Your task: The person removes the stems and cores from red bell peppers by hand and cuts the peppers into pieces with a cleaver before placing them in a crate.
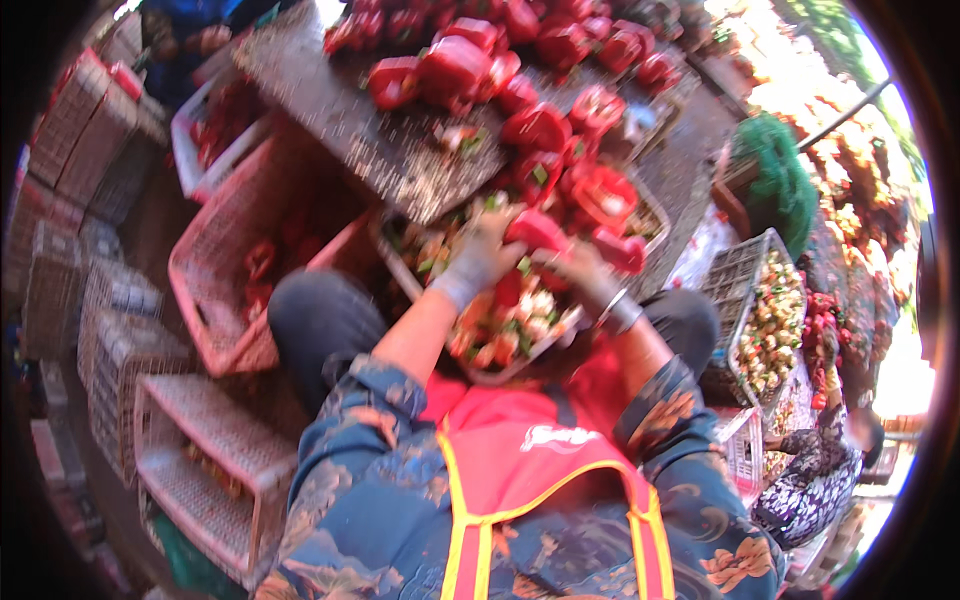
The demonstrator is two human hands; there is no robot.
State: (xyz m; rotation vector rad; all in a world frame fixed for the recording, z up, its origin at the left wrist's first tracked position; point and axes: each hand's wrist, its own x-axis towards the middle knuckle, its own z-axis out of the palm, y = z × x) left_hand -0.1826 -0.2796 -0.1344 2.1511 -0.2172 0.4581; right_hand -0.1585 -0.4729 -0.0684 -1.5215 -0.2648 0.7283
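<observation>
Over a crate of trimmings (487, 378) between my knees, both my hands are closed on a red bell pepper (537, 231). My left hand (482, 252), in a greyish glove, grips its left side. My right hand (583, 272), gloved too, with a band at the wrist, holds it from the lower right. Motion blurs the fingertips, and whether a small tool is among them I cannot make out. Pale cores and green stem bits fill the crate below. Just beyond my hands lie opened red peppers (604, 196), some hollow.
A worn board (330, 105) bearing many red peppers (455, 72) slopes away ahead. At left stand a pink crate (215, 290) with some peppers inside and stacked crates (95, 130). To the right are a crate of cores (770, 320), green netting (775, 175) and another person (815, 480).
</observation>
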